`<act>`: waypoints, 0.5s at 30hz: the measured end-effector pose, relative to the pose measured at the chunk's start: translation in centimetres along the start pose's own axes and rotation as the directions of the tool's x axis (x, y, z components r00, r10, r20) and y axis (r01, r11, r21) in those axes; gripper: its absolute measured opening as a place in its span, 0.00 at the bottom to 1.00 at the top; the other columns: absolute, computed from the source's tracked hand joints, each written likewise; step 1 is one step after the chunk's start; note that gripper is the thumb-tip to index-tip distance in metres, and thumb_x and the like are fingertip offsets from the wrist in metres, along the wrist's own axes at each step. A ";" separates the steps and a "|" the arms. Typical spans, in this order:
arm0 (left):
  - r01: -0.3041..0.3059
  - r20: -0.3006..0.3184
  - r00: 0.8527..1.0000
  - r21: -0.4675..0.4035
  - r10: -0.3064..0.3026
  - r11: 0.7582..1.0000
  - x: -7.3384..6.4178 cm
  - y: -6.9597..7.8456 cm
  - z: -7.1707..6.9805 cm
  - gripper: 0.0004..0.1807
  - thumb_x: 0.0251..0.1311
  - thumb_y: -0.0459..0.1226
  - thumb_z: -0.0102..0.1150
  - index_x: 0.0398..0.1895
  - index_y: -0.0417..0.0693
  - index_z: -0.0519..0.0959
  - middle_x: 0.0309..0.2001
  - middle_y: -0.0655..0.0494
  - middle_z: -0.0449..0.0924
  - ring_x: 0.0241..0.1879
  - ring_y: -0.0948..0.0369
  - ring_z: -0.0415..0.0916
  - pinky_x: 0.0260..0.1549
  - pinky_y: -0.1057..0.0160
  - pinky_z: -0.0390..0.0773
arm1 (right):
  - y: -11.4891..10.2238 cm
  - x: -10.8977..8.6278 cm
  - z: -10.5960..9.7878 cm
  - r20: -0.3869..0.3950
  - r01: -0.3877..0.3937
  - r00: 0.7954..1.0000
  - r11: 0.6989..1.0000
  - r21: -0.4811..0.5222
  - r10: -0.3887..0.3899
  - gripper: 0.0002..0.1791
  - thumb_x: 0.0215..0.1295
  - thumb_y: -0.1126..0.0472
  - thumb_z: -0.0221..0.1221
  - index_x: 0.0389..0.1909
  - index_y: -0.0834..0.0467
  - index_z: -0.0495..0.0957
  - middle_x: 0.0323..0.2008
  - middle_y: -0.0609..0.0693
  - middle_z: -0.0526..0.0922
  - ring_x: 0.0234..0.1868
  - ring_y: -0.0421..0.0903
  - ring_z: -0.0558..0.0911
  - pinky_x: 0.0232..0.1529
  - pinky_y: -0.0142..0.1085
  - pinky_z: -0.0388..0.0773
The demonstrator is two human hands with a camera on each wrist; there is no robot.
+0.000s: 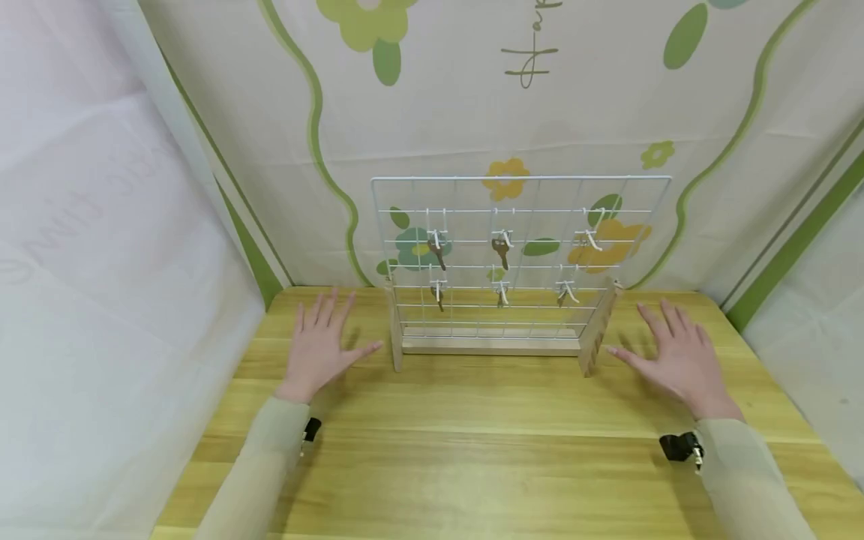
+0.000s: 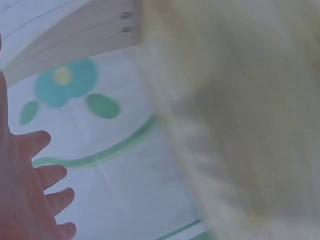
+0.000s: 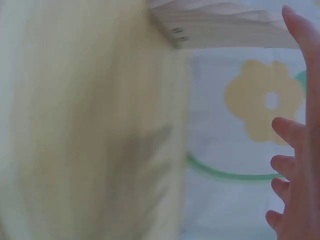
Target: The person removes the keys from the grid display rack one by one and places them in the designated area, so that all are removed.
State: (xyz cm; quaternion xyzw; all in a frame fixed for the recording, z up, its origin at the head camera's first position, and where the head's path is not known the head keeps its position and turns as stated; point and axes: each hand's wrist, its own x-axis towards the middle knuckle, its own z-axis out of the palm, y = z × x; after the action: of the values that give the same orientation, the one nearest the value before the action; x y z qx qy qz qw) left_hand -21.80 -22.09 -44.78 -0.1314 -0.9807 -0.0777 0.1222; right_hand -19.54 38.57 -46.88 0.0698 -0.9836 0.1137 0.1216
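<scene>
A white wire grid rack (image 1: 522, 178) stands upright in a wooden base (image 1: 490, 346) at the far side of the table. Several white hooks hang on the grid in two rows. Small keys, such as a brown one (image 1: 501, 252) at upper middle, hang from them; the lower ones are too small to make out well. My left hand (image 1: 317, 352) is spread, palm down, left of the rack, its thumb near the left wooden upright (image 1: 395, 330). On the other side my right hand (image 1: 685, 367) is likewise spread beside the right upright (image 1: 599, 330). Neither hand holds anything.
The wood-grain table (image 1: 472, 450) extends in front of the rack. Behind it hangs a white cloth (image 1: 439, 112) with printed flowers, and more cloth (image 1: 101, 300) closes off the sides. A black wrist device (image 1: 677, 448) sits at the right cuff.
</scene>
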 end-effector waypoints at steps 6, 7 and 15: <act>-0.018 -0.176 0.984 -0.185 -0.016 0.983 0.7 1.6 -2.3 0.56 0.58 0.72 0.56 0.80 0.48 0.57 0.78 0.41 0.54 0.76 0.42 0.50 0.73 0.42 0.40 | -2.7 0.9 -3.9 -0.129 0.005 0.991 0.987 0.162 0.016 0.53 0.65 0.36 0.63 0.81 0.58 0.51 0.80 0.64 0.44 0.76 0.71 0.47 0.69 0.69 0.41; -0.021 -0.198 0.980 -0.230 -0.026 0.973 0.8 2.0 -2.6 0.55 0.58 0.71 0.57 0.80 0.48 0.59 0.77 0.42 0.56 0.75 0.42 0.52 0.73 0.41 0.43 | -3.2 1.1 -4.5 -0.146 0.000 0.989 0.979 0.205 0.030 0.51 0.66 0.38 0.64 0.81 0.58 0.52 0.80 0.63 0.45 0.76 0.71 0.48 0.69 0.69 0.42; -0.047 -0.282 0.939 -0.674 -0.197 0.737 1.4 6.1 -4.9 0.40 0.59 0.59 0.70 0.73 0.60 0.71 0.69 0.55 0.72 0.68 0.50 0.68 0.65 0.39 0.62 | -7.6 3.3 -8.2 -0.119 -0.121 0.962 0.773 0.622 0.246 0.35 0.69 0.42 0.64 0.73 0.50 0.70 0.69 0.53 0.73 0.65 0.52 0.74 0.63 0.40 0.71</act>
State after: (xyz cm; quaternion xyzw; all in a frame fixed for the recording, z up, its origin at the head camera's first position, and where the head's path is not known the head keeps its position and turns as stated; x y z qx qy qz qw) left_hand -20.34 -16.84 -39.03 -0.1112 -0.8554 -0.4517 0.2279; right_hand -19.64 32.88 -36.77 -0.0029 -0.8796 0.4420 0.1761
